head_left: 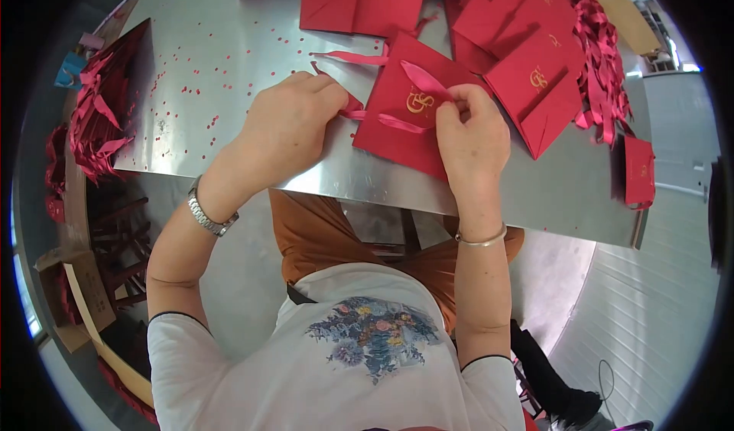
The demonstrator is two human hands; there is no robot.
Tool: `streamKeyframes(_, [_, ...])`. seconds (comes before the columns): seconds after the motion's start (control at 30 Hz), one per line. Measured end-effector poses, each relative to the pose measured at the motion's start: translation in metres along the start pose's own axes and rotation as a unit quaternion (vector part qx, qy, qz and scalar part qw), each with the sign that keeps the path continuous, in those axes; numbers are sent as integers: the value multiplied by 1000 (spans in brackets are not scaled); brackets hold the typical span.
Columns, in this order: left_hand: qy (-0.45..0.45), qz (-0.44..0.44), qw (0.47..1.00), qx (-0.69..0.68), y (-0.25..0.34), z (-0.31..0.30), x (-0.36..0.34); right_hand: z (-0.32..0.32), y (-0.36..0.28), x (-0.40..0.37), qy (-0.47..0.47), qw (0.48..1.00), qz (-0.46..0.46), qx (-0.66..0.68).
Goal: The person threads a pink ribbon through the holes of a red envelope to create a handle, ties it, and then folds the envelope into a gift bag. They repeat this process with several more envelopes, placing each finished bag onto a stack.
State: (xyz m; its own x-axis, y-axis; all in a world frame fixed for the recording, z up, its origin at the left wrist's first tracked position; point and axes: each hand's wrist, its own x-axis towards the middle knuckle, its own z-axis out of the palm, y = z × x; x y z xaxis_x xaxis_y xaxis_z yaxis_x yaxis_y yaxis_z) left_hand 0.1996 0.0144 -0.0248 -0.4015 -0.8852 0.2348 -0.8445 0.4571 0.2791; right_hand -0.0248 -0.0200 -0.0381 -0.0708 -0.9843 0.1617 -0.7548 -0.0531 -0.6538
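A flat red paper bag (390,144) with a gold emblem lies tilted on the metal table, pink ribbon on its front and at its left edge. At that left edge, my left hand (294,125) is closed, its fingertips around the ribbon there. On the bag's right side my right hand (475,137) pinches the front ribbon (422,79) between thumb and fingers. Another ribbon strand (355,57) stretches out to the left from the bag's upper edge.
More red bags (535,79) are piled behind and to the right, beside a heap of ribbons (600,72). A stack of bags (99,118) stands at the left edge. Small red dots litter the metal table (229,18). A cardboard box (88,293) is at lower left.
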Motion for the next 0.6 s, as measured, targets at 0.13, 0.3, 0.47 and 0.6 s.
streamKeyframes(0.13, [109, -73, 990, -45, -6, -19, 11, -8, -5, 0, -33, 998, 22, 45])
streamKeyframes(0.3, [126, 8, 992, -5, -16, 4, 59, -18, -19, 20, -102, 995, -8, 21])
streamKeyframes(0.47, [18, -72, 989, -130, -17, 24, 73, -8, -29, 40, -141, 989, -21, -22])
streamKeyframes(0.6, [32, -43, 985, -166, -26, 28, 74, 4, -19, 57, -219, 975, 20, 41])
